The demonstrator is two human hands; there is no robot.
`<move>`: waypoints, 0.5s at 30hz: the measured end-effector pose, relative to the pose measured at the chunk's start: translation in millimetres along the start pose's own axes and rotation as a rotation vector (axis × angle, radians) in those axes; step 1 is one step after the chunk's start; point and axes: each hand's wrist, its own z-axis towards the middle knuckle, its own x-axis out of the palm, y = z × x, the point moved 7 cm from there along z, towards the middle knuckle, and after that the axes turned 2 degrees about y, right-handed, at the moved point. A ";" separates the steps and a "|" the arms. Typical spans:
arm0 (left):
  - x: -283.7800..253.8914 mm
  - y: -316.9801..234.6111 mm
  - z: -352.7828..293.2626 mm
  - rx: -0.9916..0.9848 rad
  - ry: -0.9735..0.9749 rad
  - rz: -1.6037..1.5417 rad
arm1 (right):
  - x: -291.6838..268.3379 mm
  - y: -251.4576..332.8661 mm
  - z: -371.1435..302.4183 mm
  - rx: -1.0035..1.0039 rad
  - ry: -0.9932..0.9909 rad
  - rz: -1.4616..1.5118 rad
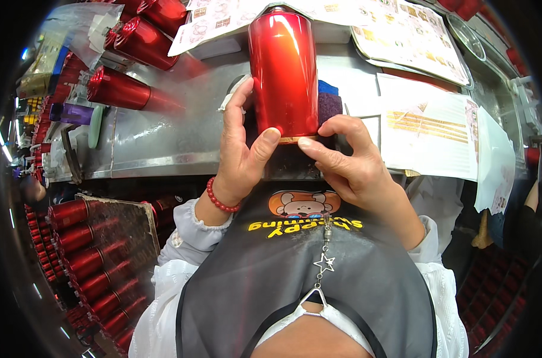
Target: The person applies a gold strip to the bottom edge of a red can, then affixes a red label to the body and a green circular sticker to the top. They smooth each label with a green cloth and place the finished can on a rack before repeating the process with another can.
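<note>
A glossy red metallic bottle (283,71) lies before me with its narrower neck end pointing away. A thin gold strip (290,140) runs across its near end. My left hand (240,158) steadies the bottle's left side, thumb at the near rim and index finger along the wall; a white wrap covers a fingertip. At the right end of the gold strip, the thumb of my right hand (357,164) presses on it, with the curled index finger close by the bottle's side. Behind the bottle, a dark purple and blue cloth (329,104) is partly hidden.
Sheets with gold strip stickers (426,128) lie at right, beside a stack of printed sheets (408,39). Several red bottles (119,88) lie at the left of the metal table (163,140). A crate of red bottles (98,256) stands below left.
</note>
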 end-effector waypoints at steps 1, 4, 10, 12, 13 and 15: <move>0.7 -1.6 0.3 -0.004 -0.001 -0.011 | 0.5 -1.1 -0.8 0.008 -0.010 0.009; 0.7 -1.8 0.5 0.000 0.000 -0.006 | 1.0 -0.7 0.9 -0.006 -0.002 -0.001; 0.8 -2.6 0.6 0.008 -0.004 0.010 | 2.1 -1.6 1.7 0.012 -0.007 0.034; 0.9 -2.8 1.0 0.009 -0.006 0.009 | 2.3 -1.8 2.1 0.012 -0.010 0.037; 0.5 -2.4 0.9 0.011 -0.007 0.014 | 1.6 -1.0 3.2 0.003 -0.004 0.037; 0.7 -1.8 0.4 0.005 -0.010 0.005 | 1.6 -0.9 2.6 -0.008 0.008 0.046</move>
